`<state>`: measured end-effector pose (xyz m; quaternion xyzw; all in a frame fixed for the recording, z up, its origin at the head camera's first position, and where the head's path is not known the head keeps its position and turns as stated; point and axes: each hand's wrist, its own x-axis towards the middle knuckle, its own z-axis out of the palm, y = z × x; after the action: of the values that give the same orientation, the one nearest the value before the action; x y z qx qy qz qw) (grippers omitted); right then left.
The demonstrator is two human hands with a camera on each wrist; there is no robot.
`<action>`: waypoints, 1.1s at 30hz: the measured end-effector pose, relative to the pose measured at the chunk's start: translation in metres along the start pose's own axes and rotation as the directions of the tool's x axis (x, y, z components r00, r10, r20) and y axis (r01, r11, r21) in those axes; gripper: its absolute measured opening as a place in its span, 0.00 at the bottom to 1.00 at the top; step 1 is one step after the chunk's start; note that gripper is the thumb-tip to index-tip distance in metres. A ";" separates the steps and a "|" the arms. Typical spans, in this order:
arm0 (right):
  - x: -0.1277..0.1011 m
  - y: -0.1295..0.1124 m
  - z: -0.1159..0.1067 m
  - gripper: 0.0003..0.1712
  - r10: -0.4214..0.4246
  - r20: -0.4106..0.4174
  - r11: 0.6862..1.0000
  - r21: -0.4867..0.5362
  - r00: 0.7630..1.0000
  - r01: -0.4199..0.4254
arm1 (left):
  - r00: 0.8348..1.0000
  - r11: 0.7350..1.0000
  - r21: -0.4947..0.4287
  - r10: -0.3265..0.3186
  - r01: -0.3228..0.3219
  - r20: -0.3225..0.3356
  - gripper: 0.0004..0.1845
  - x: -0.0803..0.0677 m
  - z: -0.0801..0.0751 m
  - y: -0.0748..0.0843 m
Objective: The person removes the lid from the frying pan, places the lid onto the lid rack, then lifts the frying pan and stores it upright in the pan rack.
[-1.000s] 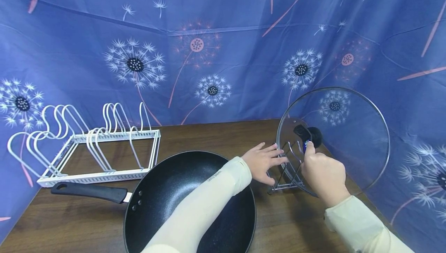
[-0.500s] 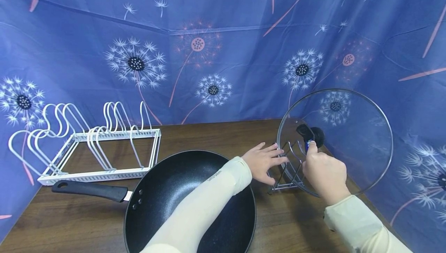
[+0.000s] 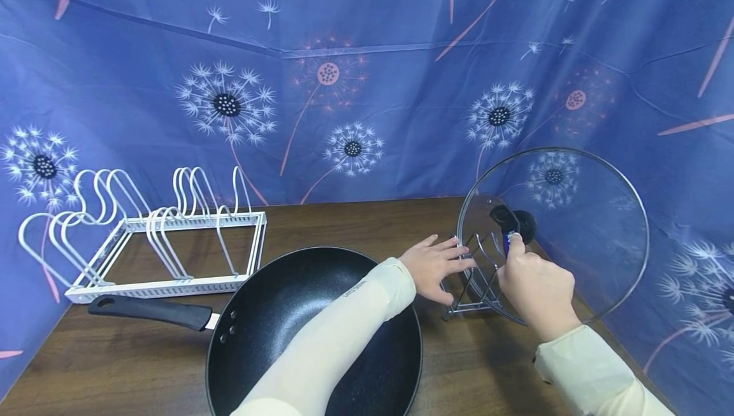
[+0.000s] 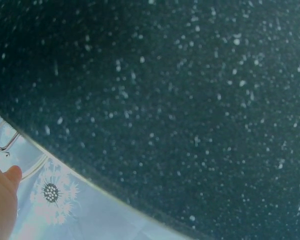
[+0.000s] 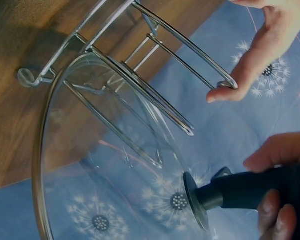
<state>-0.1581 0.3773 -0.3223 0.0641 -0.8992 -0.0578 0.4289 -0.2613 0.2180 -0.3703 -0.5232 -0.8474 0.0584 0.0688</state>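
Observation:
My right hand (image 3: 536, 285) grips the black handle (image 5: 255, 190) of a large clear glass lid (image 3: 602, 225) with a metal rim. The lid stands on edge, tilted, with its lower part between the wires of a small silver wire rack (image 3: 473, 306) at the right. My left hand (image 3: 431, 271) is beside that rack, fingers spread; in the right wrist view a fingertip touches the end of one wire loop. Beneath my left forearm lies a black frying pan (image 3: 275, 295), whose dark speckled surface fills most of the left wrist view.
A white rack (image 3: 183, 288) with tall wire loops stands at the left on the wooden table (image 3: 367, 222). The pan's handle (image 3: 149, 311) points left in front of it. A blue dandelion-print curtain (image 3: 401, 116) hangs behind and along the right side.
The lid and my right hand have shifted very slightly right. My left hand stays at the small rack, and the head view has moved a little.

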 end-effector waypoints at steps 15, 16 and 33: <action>0.008 -0.008 -0.016 0.30 -0.121 -0.095 0.992 0.012 0.988 0.122 | 0.999 0.998 -0.041 -0.048 0.049 0.023 0.40 -0.012 -0.003 0.004; 0.008 -0.009 -0.016 0.30 -0.139 -0.108 0.990 0.022 0.984 0.142 | 0.998 0.997 -0.052 -0.050 0.052 0.033 0.40 -0.015 -0.006 0.002; -0.040 -0.074 0.014 0.28 -0.288 -0.008 0.910 0.309 0.958 0.276 | 0.984 0.982 -0.098 -0.151 0.161 0.098 0.37 -0.148 -0.049 -0.061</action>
<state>-0.1393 0.3121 -0.3738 0.2578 -0.8865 0.0199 0.3837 -0.2406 0.0593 -0.3204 -0.4549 -0.8900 0.0313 0.0072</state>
